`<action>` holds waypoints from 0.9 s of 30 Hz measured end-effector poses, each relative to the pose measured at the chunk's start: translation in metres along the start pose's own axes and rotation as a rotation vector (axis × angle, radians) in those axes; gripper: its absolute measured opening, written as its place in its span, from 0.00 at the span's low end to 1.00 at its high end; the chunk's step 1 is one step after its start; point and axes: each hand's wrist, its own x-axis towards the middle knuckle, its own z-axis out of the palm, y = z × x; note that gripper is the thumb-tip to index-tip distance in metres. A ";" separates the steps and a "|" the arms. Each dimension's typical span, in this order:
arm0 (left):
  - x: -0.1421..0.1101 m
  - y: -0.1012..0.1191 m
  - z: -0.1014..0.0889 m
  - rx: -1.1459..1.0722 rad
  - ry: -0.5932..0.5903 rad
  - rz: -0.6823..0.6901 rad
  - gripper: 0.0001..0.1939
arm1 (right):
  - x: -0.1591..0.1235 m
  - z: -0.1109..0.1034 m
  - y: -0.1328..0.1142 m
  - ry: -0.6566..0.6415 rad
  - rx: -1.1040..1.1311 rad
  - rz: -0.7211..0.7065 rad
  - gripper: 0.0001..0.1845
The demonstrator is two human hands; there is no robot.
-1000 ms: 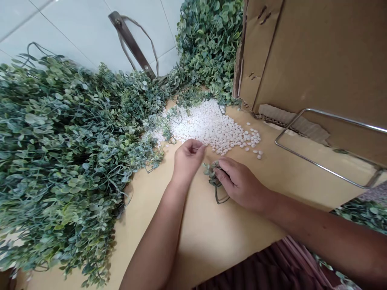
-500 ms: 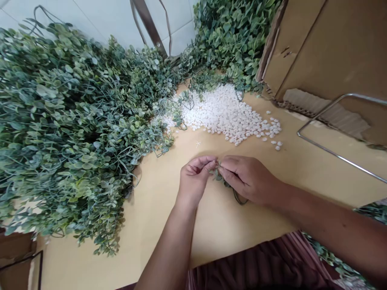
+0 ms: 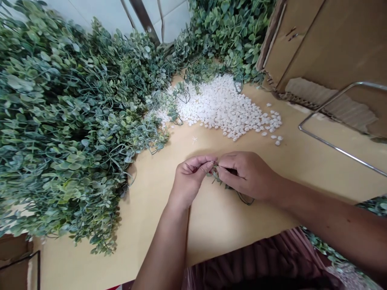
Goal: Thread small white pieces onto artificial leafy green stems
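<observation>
Over the middle of the table, my left hand (image 3: 192, 175) and my right hand (image 3: 244, 171) meet fingertip to fingertip. Both are closed in a pinch on a small artificial leaf sprig (image 3: 214, 176). Its green leaves show just below the fingers, and a dark green stem loops out under my right palm. Exactly what sits between the fingertips is too small and covered to make out. Beyond my hands lies a heap of small white plastic pieces (image 3: 217, 106), with a few loose ones at its right end. A tiny white star-shaped piece (image 3: 194, 139) lies apart on the near side.
A big pile of artificial greenery (image 3: 69, 133) covers the left of the table (image 3: 151, 257). More greenery (image 3: 223, 36) stands at the back. At right are a cardboard box (image 3: 332, 52) and a bent metal rod frame (image 3: 335, 145). Tiled wall rises behind.
The view has shifted slightly. Both hands keep their pinch at nearly the same place, and the sprig's leaves and stem loop have turned a little beneath them.
</observation>
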 end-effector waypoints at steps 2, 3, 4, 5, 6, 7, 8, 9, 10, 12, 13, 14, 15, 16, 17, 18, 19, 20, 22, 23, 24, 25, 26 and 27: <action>0.000 0.001 -0.001 0.004 0.002 0.001 0.10 | 0.000 0.000 0.000 0.003 0.016 0.017 0.15; 0.000 0.001 -0.002 0.005 0.002 -0.002 0.10 | 0.000 -0.001 0.000 0.003 0.025 0.026 0.15; 0.000 0.001 -0.002 0.004 0.000 -0.004 0.10 | 0.000 -0.001 0.000 0.002 0.035 0.034 0.16; 0.001 0.001 -0.002 -0.001 -0.003 -0.006 0.10 | 0.000 -0.001 0.000 0.002 0.046 0.040 0.16; 0.001 0.001 -0.002 -0.008 -0.008 -0.008 0.10 | 0.000 -0.002 0.000 0.003 0.056 0.044 0.15; 0.001 0.001 -0.002 -0.018 -0.013 -0.008 0.10 | 0.000 -0.002 0.000 0.004 0.064 0.043 0.15; 0.001 0.000 -0.001 -0.027 -0.015 -0.006 0.10 | 0.000 -0.002 0.000 0.004 0.069 0.041 0.15; 0.001 0.000 -0.001 -0.033 -0.013 -0.003 0.10 | 0.000 -0.002 0.000 0.007 0.074 0.036 0.15; 0.001 0.000 0.000 -0.036 -0.009 0.000 0.09 | 0.000 -0.002 0.000 0.010 0.079 0.030 0.15; 0.001 -0.001 0.001 -0.032 0.003 0.007 0.09 | 0.000 -0.002 0.000 0.018 0.092 0.022 0.15; 0.001 -0.001 0.002 -0.029 0.008 0.010 0.10 | 0.000 -0.002 0.001 0.021 0.097 0.023 0.15; 0.001 -0.001 0.002 -0.026 0.014 0.011 0.10 | 0.000 -0.002 0.001 0.023 0.100 0.023 0.15; 0.001 -0.001 0.002 -0.023 0.019 0.013 0.10 | 0.000 -0.001 0.001 0.024 0.103 0.022 0.15; 0.001 0.000 0.002 -0.023 0.023 0.012 0.10 | 0.000 -0.001 0.001 0.026 0.105 0.021 0.15; 0.001 0.000 0.003 -0.024 0.026 0.011 0.10 | 0.000 -0.001 0.001 0.026 0.108 0.021 0.15; 0.000 0.000 0.003 -0.027 0.025 0.008 0.11 | 0.000 -0.001 0.001 0.027 0.112 0.022 0.15; 0.000 0.000 0.003 -0.032 0.022 0.003 0.11 | 0.000 -0.001 0.001 0.027 0.116 0.024 0.15; 0.000 0.000 0.003 -0.039 0.021 -0.001 0.11 | 0.000 -0.002 0.001 0.025 0.119 0.026 0.15; 0.000 0.000 0.004 -0.044 0.022 -0.009 0.11 | 0.000 -0.002 0.001 0.015 0.121 0.034 0.15; -0.001 0.000 0.004 -0.041 0.026 -0.011 0.11 | 0.000 -0.002 0.001 0.010 0.121 0.036 0.14; -0.001 0.000 0.005 -0.038 0.030 -0.013 0.11 | 0.000 -0.002 0.001 0.006 0.120 0.035 0.14; -0.001 0.000 0.005 -0.036 0.032 -0.016 0.11 | 0.000 -0.002 0.001 0.006 0.119 0.033 0.14; -0.001 0.000 0.005 -0.035 0.033 -0.018 0.11 | 0.000 -0.002 0.001 0.013 0.117 0.030 0.14; -0.001 0.000 0.005 -0.036 0.032 -0.020 0.11 | 0.000 -0.002 0.001 0.020 0.114 0.025 0.14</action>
